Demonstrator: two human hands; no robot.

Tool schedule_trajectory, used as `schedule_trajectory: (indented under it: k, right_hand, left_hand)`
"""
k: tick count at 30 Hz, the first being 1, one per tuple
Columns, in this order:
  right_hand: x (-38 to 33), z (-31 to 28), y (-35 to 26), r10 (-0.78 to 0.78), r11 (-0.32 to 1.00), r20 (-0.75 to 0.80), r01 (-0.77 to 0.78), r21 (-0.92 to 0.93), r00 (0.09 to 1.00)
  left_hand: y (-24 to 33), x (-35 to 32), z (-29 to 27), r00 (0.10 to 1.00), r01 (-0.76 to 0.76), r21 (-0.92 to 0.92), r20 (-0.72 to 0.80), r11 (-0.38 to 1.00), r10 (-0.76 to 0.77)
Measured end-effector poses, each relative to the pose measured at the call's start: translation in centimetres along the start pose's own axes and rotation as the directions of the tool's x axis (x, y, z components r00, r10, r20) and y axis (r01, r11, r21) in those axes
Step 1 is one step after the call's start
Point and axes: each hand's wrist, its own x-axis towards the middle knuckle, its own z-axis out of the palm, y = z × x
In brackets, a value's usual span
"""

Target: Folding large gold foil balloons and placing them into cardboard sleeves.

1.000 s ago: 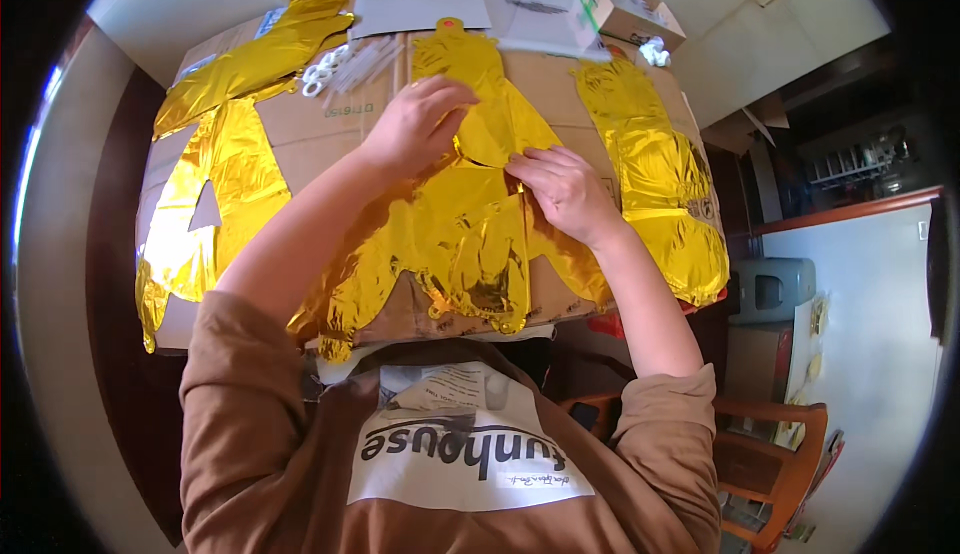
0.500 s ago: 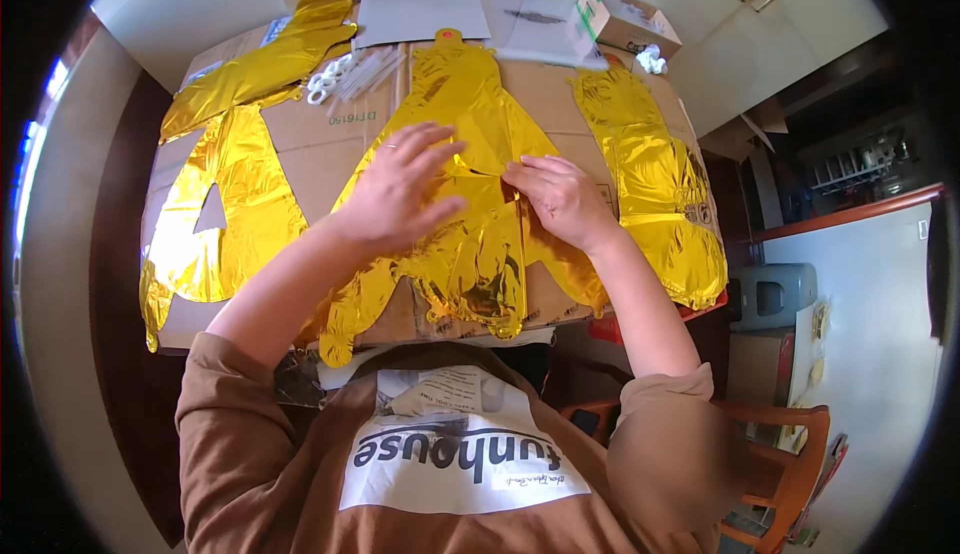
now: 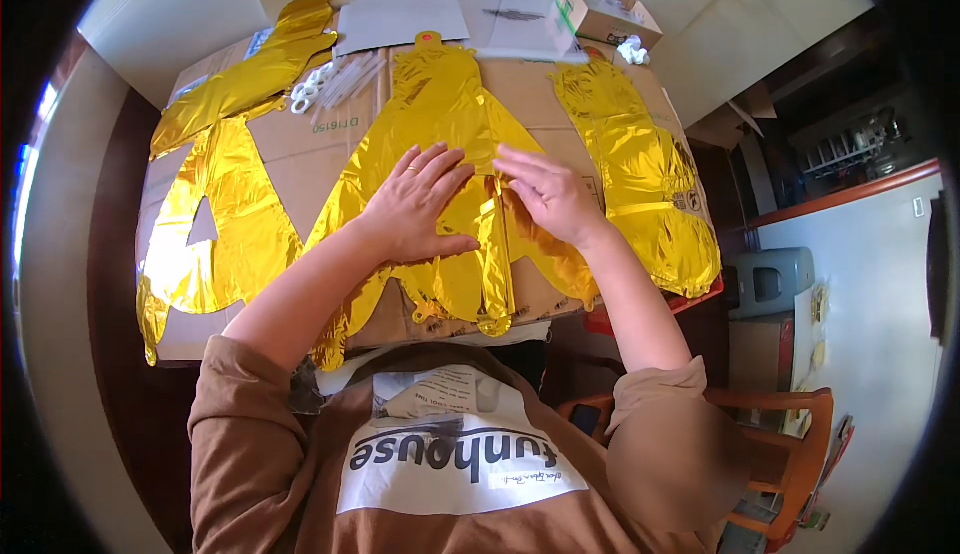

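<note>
A flat gold foil balloon, wide at its near end, lies wrinkled on the cardboard in front of me. My left hand rests on its middle with the palm down and fingers spread. On the other side of a folded strip of foil, my right hand is held over the balloon's right part, its fingers stretched out and nothing gripped. Whether its fingertips touch the foil I cannot tell. Another flat gold balloon with a triangular gap lies to the left, and a third to the right.
A further gold foil piece lies at the far left. Beyond are white rings, clear straws, a white sheet, an open carton and crumpled white paper. A wooden chair stands at my right.
My left hand has come down onto the foil and lies flat. My right hand's fingers have let go of the foil edge and straightened. The near foil now has a narrow upright fold.
</note>
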Motion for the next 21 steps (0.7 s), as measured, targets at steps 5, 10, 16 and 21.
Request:
schedule_trajectory:
  k: [5,10,16,21]
  right_hand:
    - [-3.5,-4.7,-4.2,0.512,0.841,-0.082,-0.518,-0.154,0.855]
    - [-8.0,-6.0,-7.7,0.705,0.557,-0.100,-0.635,-0.535,0.702]
    - [-8.3,-5.0,-6.7,0.743,0.579,-0.100,-0.711,-0.399,0.661]
    - [-7.1,-5.0,-9.5,0.674,0.731,-0.186,-0.682,0.029,0.715]
  left_hand:
    - [0.0,-0.5,0.0,1.000,0.007,0.012,0.012,1.000,-0.007]
    - [-0.1,-0.4,0.1,1.000,-0.004,0.010,0.006,1.000,0.004]
    - [0.0,-0.1,-0.5,0.999,0.011,0.000,0.048,1.000,-0.011]
    - [-0.2,-0.3,0.1,1.000,0.001,-0.027,-0.018,1.000,-0.001]
